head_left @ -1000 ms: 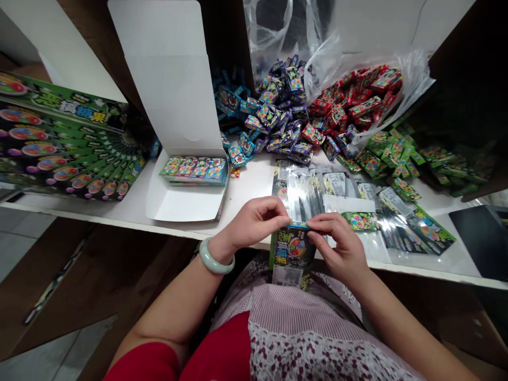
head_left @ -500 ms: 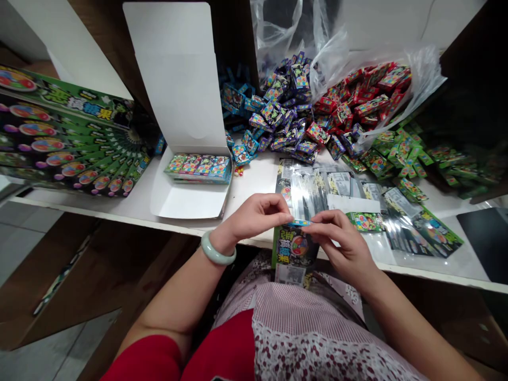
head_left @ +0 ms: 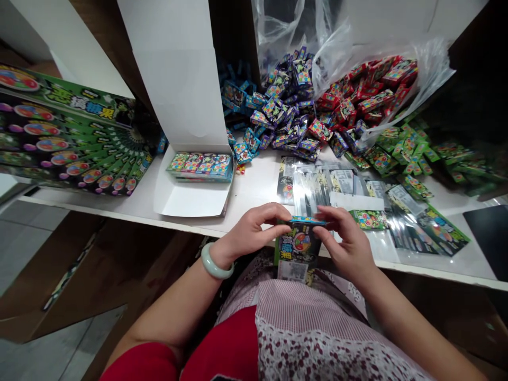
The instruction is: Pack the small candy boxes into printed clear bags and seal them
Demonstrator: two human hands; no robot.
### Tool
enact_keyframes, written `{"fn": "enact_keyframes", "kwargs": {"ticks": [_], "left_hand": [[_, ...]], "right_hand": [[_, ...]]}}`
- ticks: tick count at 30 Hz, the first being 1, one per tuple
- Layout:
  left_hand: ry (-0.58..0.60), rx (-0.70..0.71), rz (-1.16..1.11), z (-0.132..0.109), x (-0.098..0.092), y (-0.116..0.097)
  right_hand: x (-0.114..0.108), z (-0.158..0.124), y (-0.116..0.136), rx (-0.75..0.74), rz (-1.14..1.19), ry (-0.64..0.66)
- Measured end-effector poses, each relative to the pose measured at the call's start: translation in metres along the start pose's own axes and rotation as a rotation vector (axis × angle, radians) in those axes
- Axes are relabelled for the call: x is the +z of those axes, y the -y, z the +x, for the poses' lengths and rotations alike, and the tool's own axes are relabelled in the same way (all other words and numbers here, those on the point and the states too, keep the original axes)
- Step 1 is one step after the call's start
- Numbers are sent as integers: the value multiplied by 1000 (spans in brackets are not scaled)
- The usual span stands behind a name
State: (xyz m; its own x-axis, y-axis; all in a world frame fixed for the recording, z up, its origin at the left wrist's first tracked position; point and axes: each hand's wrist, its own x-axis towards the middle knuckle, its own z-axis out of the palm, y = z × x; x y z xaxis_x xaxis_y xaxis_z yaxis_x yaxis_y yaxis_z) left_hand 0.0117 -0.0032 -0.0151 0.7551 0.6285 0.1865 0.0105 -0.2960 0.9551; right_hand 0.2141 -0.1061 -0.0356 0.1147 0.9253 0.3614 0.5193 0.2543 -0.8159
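A black packet (head_left: pixel 298 246) with bright candy print hangs upright over the lap, at the table's front edge. Along its top runs the blue edge of a small box (head_left: pixel 305 220); whether it sits inside the packet I cannot tell. My left hand (head_left: pixel 254 233), with a pale green bangle on the wrist, pinches the packet's upper left corner. At the upper right corner my right hand (head_left: pixel 349 243) grips with its thumb in front and fingers behind. Right of it, a green candy box (head_left: pixel 370 219) lies by fanned printed packets (head_left: pixel 428 219).
An open white carton (head_left: pixel 186 200) holds a row of candy boxes (head_left: pixel 200 164). Behind are heaps of purple (head_left: pixel 293 119), red (head_left: pixel 369 98) and green (head_left: pixel 405 151) boxes, partly in clear plastic. Green-black printed display boxes (head_left: pixel 71 137) stand at left.
The blue box edge now sits level along the packet's top. My right hand has shifted slightly right, its thumb and fingers wider apart. My left hand still pinches the left side.
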Motion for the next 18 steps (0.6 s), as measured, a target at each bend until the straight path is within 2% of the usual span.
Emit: {"fn": "enact_keyframes", "kwargs": {"ticks": [4, 9, 14, 18], "left_hand": [[-137, 10, -54, -11, 15, 12], [-238, -26, -135, -17, 27, 23], [-215, 80, -125, -16, 23, 27], [-148, 102, -89, -17, 15, 27]], "right_hand": [[0, 2, 1, -73, -35, 1], [0, 1, -2, -127, -53, 2], [8, -5, -5, -102, -23, -68], [14, -4, -4, -48, 43, -100]]}}
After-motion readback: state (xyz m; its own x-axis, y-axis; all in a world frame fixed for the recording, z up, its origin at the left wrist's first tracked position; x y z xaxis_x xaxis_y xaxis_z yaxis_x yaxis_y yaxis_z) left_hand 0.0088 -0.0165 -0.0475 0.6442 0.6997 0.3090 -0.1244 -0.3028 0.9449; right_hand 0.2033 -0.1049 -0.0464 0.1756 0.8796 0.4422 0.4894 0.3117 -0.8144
